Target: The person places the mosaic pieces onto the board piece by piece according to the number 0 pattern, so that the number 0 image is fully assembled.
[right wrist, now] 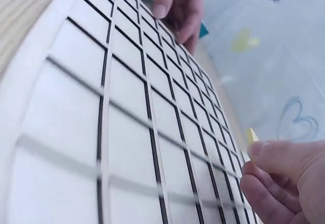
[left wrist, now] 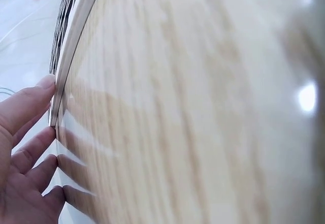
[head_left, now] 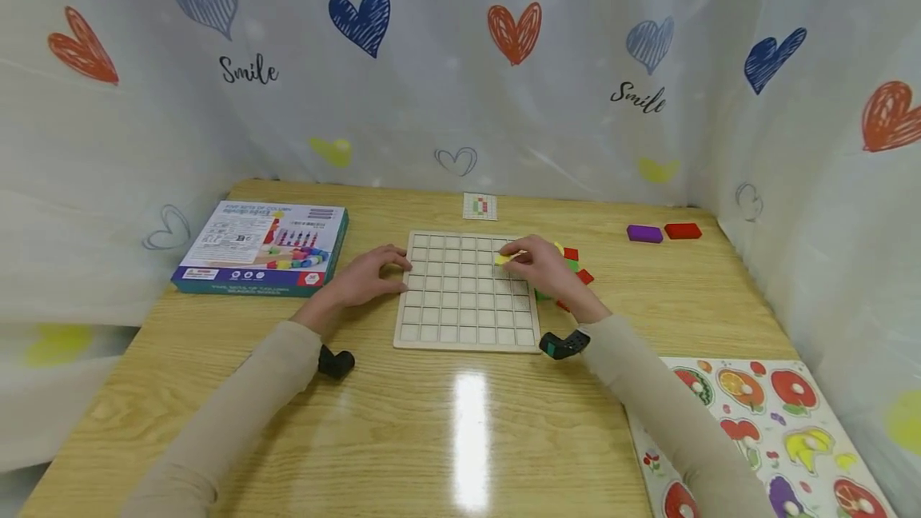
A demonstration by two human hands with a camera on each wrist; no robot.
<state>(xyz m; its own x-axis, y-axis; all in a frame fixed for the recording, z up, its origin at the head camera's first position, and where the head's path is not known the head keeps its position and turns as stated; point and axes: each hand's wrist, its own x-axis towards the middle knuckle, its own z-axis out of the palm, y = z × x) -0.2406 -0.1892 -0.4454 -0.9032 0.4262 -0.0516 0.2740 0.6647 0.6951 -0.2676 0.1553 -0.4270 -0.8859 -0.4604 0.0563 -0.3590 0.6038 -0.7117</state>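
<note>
A pale wooden grid board [head_left: 459, 278] lies flat on the table, its squares bare where they show. My left hand [head_left: 370, 274] rests at the board's left edge; in the left wrist view the thumb and a finger [left wrist: 34, 145] touch that edge. Between thumb and fingers, my right hand [head_left: 543, 266] pinches a small yellow tile [head_left: 502, 260] above the board's upper right squares. That yellow tile [right wrist: 253, 135] also shows at the fingertips in the right wrist view. Red tiles [head_left: 585, 276] and green ones lie right of the board, partly hidden behind the right hand.
A small pattern card [head_left: 480, 206] lies behind the board. To the left is a boxed toy set [head_left: 262, 249]. A purple block [head_left: 644, 233] and a red block [head_left: 683, 231] sit at the back right. The right forearm passes over a fruit puzzle board [head_left: 780, 438].
</note>
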